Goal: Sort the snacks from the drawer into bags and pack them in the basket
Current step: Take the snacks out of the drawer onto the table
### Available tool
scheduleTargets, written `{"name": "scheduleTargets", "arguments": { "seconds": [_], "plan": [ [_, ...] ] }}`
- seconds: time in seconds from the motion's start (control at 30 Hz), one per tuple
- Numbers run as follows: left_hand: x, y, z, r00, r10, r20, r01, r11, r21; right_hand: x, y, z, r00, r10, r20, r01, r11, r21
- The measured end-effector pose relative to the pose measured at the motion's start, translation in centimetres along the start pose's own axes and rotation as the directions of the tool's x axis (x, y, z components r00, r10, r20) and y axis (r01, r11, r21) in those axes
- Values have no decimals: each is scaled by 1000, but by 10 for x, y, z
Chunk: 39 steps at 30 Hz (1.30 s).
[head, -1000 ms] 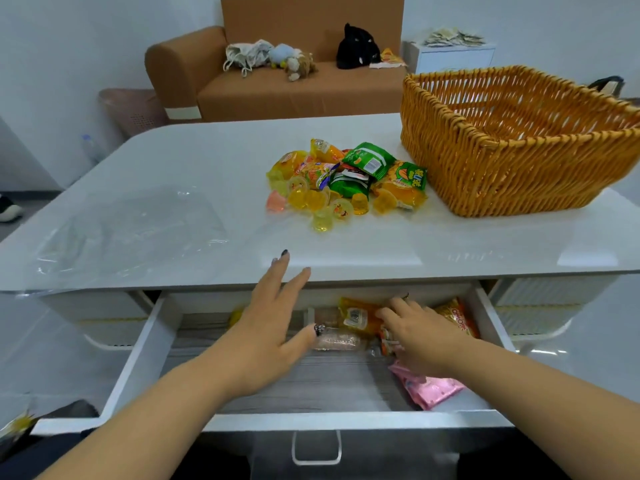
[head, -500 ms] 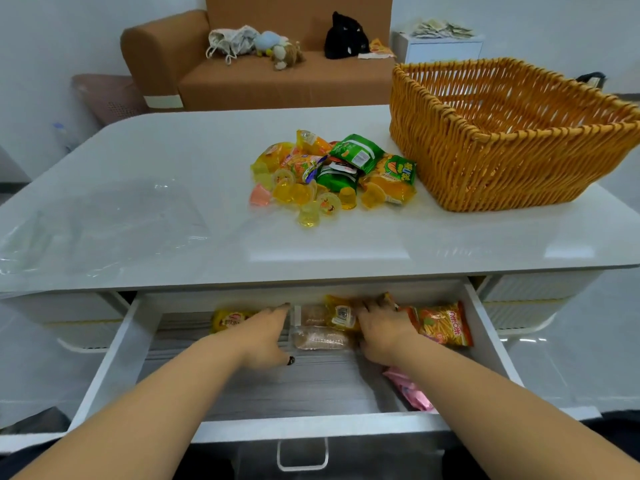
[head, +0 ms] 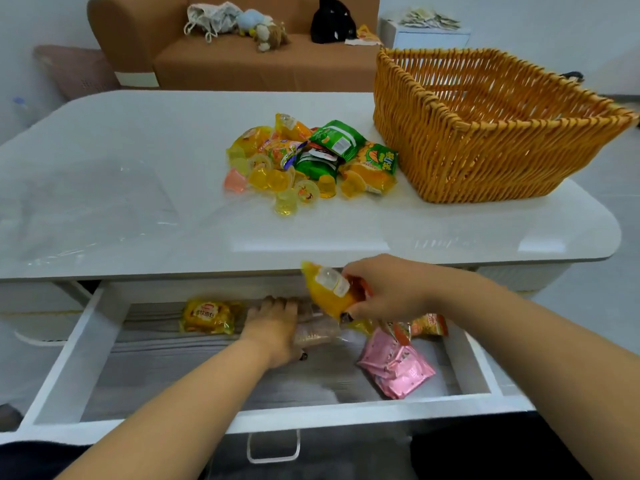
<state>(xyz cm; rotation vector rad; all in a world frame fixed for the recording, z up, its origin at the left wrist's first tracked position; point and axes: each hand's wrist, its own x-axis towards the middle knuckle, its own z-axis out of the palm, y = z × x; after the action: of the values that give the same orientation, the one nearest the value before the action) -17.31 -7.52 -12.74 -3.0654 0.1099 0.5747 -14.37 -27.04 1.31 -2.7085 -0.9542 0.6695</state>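
1. The right hand [head: 384, 289] has come up out of the drawer [head: 86, 344] since half a second ago; it now pinches an orange jelly pouch [head: 329, 292] with a white cap, fingers curled round its right end, level with the near edge of the table [head: 138, 168].
2. The left hand [head: 273, 330] stays low at the far side of the drawer, where it was half a second ago. It rests on a clear-wrapped snack [head: 317, 332]; whether its fingers close round the wrapper I cannot tell, as the hand hides them.
3. Left in the drawer: a yellow bread packet [head: 206, 315] to the left, pink packets [head: 394, 367] near right, and an orange packet [head: 429, 323] at the far right, partly hidden behind the right hand.
4. On the table, the snack pile [head: 308, 164] lies just left of the wicker basket [head: 485, 150]; a clear plastic bag [head: 86, 209] lies flat at the left, well apart from both.
5. My judgement: the drawer is being emptied. The pouch likely joins the pile next; bagging and packing the basket are not yet begun.
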Motion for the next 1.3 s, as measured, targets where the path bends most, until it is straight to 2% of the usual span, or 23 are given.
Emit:
{"name": "scheduleTargets", "arguments": {
  "seconds": [0.13, 0.27, 0.37, 0.43, 0.5, 0.6, 0.67, 0.73, 0.8, 0.83, 0.9, 0.97, 1.03, 1.1, 1.17, 1.3],
  "plan": [
    [-7, -2, 1, 1000, 15, 11, -15, 999, 44, -52, 3, -17, 985, 61, -160, -5, 942, 335],
    [-26, -2, -13, 998, 35, 45, -36, 999, 20, -40, 9, -14, 928, 190, -321, -61, 926, 372],
    [-43, -2, -44, 988, 121, 94, -123, 992, 16, -21, 10, -14, 856, 286, -432, -20, 851, 524],
    [-56, -5, -73, 981, 192, 31, -192, 981, 3, -13, 14, -15, 808, 357, -469, 14, 784, 621],
    [-67, -10, -102, 975, 203, -90, -215, 964, -157, -10, 19, -20, 760, 423, -493, 78, 693, 716],
    [-71, -25, -145, 967, 138, -216, -226, 855, -467, -10, 27, -35, 670, 545, -505, 188, 533, 825],
    [-62, -31, -168, 965, 188, -181, -256, 821, -511, -8, 34, -41, 633, 621, -462, 241, 409, 880],
    [-49, -37, -191, 962, 259, -83, -264, 819, -510, -3, 39, -41, 625, 663, -412, 229, 348, 909],
    [-35, -44, -213, 955, 292, -57, -276, 801, -530, 3, 42, -38, 632, 673, -384, 203, 335, 920],
    [-27, -47, -224, 957, 271, -102, -281, 782, -557, 6, 43, -38, 634, 672, -384, 199, 338, 920],
    [-4, -51, -240, 945, 164, -283, -312, 717, -623, 11, 45, -38, 632, 654, -415, 198, 381, 903],
    [29, -49, -244, 860, -47, -508, -327, 714, -620, 14, 44, -37, 633, 619, -465, 161, 483, 861],
    [63, -42, -238, 754, -219, -619, -308, 715, -627, 17, 42, -34, 655, 579, -486, 117, 558, 822],
    [92, -34, -226, 724, -339, -601, -256, 677, -690, 20, 39, -34, 679, 559, -476, 97, 574, 813],
    [115, -28, -211, 723, -406, -559, -207, 646, -735, 24, 39, -34, 689, 556, -465, 86, 575, 814],
    [134, -22, -186, 762, -349, -545, -67, 795, -602, 28, 39, -33, 704, 544, -456, 68, 588, 806]
  ]
}}
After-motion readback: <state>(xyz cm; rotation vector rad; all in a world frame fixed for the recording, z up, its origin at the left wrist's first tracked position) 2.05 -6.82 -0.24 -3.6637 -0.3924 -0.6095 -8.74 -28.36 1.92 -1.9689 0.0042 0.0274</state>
